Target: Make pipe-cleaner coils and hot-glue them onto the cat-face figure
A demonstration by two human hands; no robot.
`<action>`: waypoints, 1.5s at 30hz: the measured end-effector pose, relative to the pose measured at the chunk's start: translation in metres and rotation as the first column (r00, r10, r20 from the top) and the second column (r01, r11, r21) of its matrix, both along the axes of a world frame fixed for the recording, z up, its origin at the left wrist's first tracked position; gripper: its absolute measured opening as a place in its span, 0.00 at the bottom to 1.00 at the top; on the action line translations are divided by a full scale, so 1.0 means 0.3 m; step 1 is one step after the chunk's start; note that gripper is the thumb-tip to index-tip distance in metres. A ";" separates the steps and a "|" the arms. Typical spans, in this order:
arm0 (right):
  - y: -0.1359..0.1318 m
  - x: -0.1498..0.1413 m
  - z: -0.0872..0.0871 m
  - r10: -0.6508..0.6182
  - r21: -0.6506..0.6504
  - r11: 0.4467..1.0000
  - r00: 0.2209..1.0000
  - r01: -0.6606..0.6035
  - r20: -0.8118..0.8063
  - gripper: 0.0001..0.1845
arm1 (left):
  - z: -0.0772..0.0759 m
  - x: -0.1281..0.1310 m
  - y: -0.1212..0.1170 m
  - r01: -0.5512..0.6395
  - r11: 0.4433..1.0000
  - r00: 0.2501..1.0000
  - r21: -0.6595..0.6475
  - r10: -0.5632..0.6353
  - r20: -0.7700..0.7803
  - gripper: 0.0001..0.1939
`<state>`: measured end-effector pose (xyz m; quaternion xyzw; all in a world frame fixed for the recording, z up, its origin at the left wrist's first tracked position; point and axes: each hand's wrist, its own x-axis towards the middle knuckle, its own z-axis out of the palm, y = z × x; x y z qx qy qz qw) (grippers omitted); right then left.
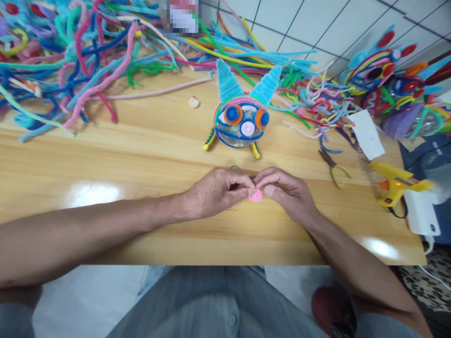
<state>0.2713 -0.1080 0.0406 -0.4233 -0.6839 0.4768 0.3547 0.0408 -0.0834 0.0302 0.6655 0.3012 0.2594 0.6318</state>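
Observation:
My left hand pinches a small pink pipe-cleaner coil between thumb and index finger, low over the table. Curved beside it is my right hand. Its index fingertip reaches the coil's upper side, while its thumb is spread away at the coil's right edge. Partly hidden behind both hands lies a metal tool with a looped handle, perhaps scissors. Beyond it stands a clear-bodied animal figure with blue pipe-cleaner ears, orange-and-blue coil eyes, a pale coil nose and yellow-green legs.
Loose pipe cleaners heap at the back left, with cut scraps back right. Pliers, a yellow glue gun and a white power block lie right. Similar figures stand behind. A small beige disc rests left of the figure.

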 end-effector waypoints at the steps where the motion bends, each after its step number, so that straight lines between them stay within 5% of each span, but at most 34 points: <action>1: 0.000 0.001 0.001 0.002 0.002 1.000 1.000 -0.002 0.001 0.09 | 0.001 0.000 0.000 0.003 1.000 1.000 -0.004 -0.003 -0.002 0.10; 45: -0.003 -0.007 -0.002 -0.037 -0.016 0.999 0.999 0.037 0.031 0.11 | -0.015 0.001 -0.007 -0.012 0.998 0.999 0.065 0.015 -0.045 0.12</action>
